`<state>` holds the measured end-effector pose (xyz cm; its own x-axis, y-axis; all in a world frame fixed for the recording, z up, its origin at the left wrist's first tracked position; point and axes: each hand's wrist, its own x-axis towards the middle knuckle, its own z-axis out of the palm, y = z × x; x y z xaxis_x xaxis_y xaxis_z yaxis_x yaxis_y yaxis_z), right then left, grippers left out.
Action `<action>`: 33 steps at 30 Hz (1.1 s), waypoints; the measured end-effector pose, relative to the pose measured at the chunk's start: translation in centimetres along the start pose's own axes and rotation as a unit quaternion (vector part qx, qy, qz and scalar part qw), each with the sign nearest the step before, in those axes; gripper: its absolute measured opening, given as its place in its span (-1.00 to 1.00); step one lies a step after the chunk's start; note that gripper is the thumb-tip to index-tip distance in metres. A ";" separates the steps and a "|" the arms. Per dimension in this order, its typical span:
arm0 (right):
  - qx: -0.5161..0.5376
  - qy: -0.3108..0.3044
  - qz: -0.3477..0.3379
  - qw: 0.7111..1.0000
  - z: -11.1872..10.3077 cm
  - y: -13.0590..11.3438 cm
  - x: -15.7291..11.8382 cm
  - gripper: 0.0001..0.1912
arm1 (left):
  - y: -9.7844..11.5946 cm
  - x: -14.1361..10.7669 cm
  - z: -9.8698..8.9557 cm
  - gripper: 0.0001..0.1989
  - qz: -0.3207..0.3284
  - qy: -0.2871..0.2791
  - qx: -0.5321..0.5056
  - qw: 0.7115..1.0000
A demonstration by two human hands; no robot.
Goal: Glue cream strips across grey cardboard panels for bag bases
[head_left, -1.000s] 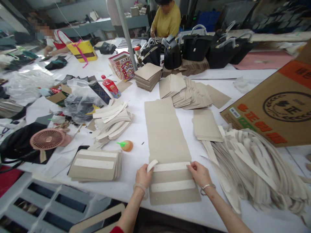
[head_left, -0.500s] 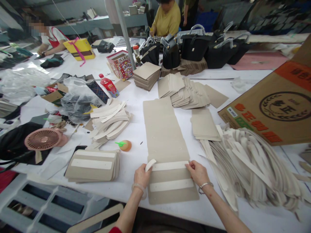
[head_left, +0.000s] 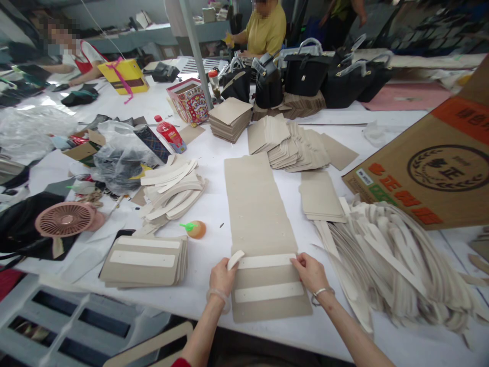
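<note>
In front of me lies a beige panel (head_left: pixel 269 306) with two white strips across it. My right hand (head_left: pixel 311 272) is closed in a pinch at the right end of the upper white strip (head_left: pixel 265 262). At its left end my left hand (head_left: pixel 222 277) is closed on a short white strip piece (head_left: pixel 236 259) that sticks up from the fingers. Whether that piece joins the upper strip I cannot tell. The lower white strip (head_left: pixel 268 292) lies flat on the panel, untouched. Beyond, a long row of overlapping beige panels (head_left: pixel 260 209) reaches away from me.
Left are a stack of panels with white strips (head_left: pixel 143 270), a small orange bottle (head_left: pixel 196 229), loose white strips (head_left: pixel 170 193) and a pink fan (head_left: pixel 66 220). Right are a heap of strips (head_left: pixel 405 260) and a cardboard box (head_left: pixel 424 168). Black handbags (head_left: pixel 305 74) stand farther back.
My hands have stayed almost still on the strip. In the background, the co-worker in yellow has raised an arm, the one at left has reached left, and a standing person has shifted right.
</note>
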<state>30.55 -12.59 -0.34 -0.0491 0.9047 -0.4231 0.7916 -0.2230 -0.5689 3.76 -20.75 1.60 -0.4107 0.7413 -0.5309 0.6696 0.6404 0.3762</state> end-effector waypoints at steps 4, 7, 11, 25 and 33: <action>0.001 0.003 -0.001 1.000 0.1 0.1 0.0 -0.74 | 0.3 -0.1 -0.2 -0.73 -0.006 -0.003 0.005 1.000; 0.005 0.003 0.002 1.000 0.2 0.1 0.0 -0.73 | 0.5 -0.3 -0.4 -0.71 -0.008 -0.004 0.013 1.000; 0.008 0.005 0.002 1.000 0.2 0.1 0.0 -0.73 | 0.7 -0.4 -0.4 -0.70 -0.009 -0.001 0.029 1.000; 0.002 0.017 -0.003 1.000 0.2 0.0 0.0 -0.75 | 0.7 -0.6 -0.1 -0.72 -0.015 0.002 0.074 0.997; 0.005 0.020 -0.003 1.000 0.4 0.3 0.1 -0.75 | 0.7 -0.6 0.0 -0.70 -0.016 0.003 0.077 0.997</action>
<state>30.55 -12.76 -0.83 -0.0294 0.9194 -0.3922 0.7849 -0.2217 -0.5786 4.44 -20.75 2.14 -0.4368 0.7223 -0.5362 0.7430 0.6257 0.2377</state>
